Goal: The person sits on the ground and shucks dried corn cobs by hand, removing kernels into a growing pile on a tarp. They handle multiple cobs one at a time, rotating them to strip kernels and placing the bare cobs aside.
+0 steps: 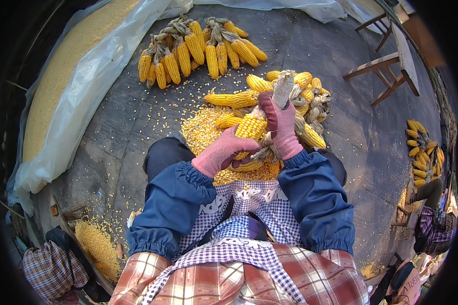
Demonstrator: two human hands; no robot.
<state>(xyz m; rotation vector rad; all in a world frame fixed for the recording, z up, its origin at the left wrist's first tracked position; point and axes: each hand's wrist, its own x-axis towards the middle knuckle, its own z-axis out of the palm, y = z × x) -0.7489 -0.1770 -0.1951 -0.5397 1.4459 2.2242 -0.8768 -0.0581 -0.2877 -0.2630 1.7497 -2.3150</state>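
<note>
In a pink work glove, my left hand [229, 150] grips a partly shelled corn cob [251, 127] whose lower part still bears yellow kernels. My right hand [280, 124], gloved alike, is closed around a bare corn cob [283, 89] that sticks up past the fingers. The two hands are close together above a heap of loose kernels [200, 129] between my knees. Just beyond and to the right of my right hand lies a bundle of unshelled corn ears [313, 131], tied by braided husks [319, 106]. A single ear [233, 99] points left from it.
Braided bunches of ears [183, 53] lie farther out on the dark ground sheet [110, 122]. Plastic sheeting [87, 72] borders a large spread of grain [61, 76] at left. A wooden bench [399, 65] stands right. People sit at lower left [55, 267] and right [437, 230].
</note>
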